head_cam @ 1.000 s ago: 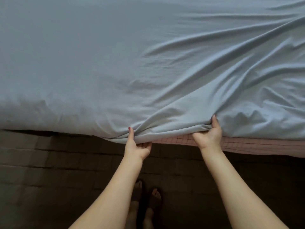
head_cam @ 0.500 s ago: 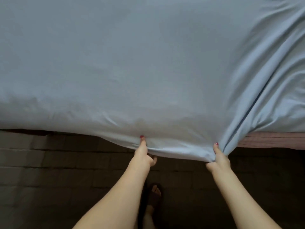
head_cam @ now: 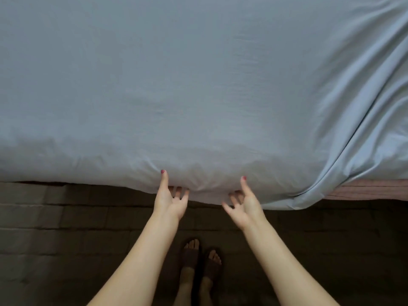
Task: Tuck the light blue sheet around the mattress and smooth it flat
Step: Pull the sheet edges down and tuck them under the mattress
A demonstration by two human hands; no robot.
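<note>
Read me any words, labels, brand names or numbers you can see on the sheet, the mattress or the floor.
None: no text shows anywhere.
Light blue sheet: plain, no tag or print in view.
Pink mattress edge: only a stitched pattern, no label.
Floor: bare tiles.

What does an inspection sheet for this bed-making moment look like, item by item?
Surface: mattress, pink, exposed only at the right along the near edge.
Job's things: light blue sheet, smooth over most of the top; deep folds bunched at the right, untucked there.
Clutter: nothing seen.
Grippers: left hand and right hand at the sheet's near hem, thumbs on the outside, fingers reaching under the edge; the grip itself is hidden.
Cables: nothing seen.
Surroundings: dark tiled floor; person's feet in dark sandals below the hands.
</note>
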